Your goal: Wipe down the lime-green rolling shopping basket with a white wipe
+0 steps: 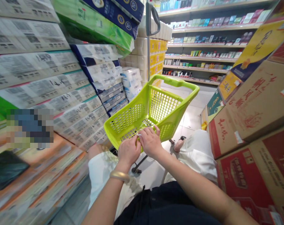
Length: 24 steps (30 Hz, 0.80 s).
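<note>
A lime-green plastic shopping basket on wheels stands in front of me in a narrow shop aisle, with nothing in it. My left hand curls over its near rim, a gold bangle on the wrist. My right hand rests next to it on the same rim, fingers bent over the edge. A grey pull handle rises above the basket.
Stacked tissue and paper packs wall the left side. Red and brown cartons pile up on the right. Shelves of small goods stand at the far end. White tiled floor runs ahead between the stacks.
</note>
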Tool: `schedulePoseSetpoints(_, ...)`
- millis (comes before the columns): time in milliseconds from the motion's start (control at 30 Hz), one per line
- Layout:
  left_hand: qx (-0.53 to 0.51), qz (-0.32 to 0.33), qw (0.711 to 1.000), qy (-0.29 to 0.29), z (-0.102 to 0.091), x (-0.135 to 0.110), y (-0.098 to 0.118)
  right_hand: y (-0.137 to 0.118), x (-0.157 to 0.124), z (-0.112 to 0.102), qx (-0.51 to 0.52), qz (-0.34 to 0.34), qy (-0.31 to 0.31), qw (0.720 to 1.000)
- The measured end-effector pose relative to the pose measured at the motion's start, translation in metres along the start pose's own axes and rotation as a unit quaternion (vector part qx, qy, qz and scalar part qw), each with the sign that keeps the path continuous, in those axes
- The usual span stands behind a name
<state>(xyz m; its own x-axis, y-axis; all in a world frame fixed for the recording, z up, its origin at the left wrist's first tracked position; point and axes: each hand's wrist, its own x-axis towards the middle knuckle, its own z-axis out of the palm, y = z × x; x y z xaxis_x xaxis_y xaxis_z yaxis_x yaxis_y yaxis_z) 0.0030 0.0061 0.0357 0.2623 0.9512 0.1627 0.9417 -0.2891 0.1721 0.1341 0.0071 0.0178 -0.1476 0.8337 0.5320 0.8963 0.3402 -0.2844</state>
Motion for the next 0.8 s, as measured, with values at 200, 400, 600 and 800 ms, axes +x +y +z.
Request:
schedulePoseSetpoints(200,0.017,-0.001,0.998,0.055,0.007,-0.008,-0.009,-0.002,-0.003,-0.001,0.005,-0.026,0.0,1.0)
schedulePoseSetpoints(400,0.009,-0.004,0.997,0.079,0.008,-0.014,-0.015,0.008,-0.003,-0.005,0.0,-0.06,-0.007,0.998)
schedulePoseSetpoints(600,0.01,-0.014,0.996,0.085,0.005,-0.018,-0.019,0.048,0.006,-0.025,-0.038,-0.016,0.019,0.999)
schedulePoseSetpoints(800,0.012,-0.021,0.996,0.08,0.005,-0.02,-0.016,0.073,0.015,-0.037,-0.051,0.062,0.092,0.993)
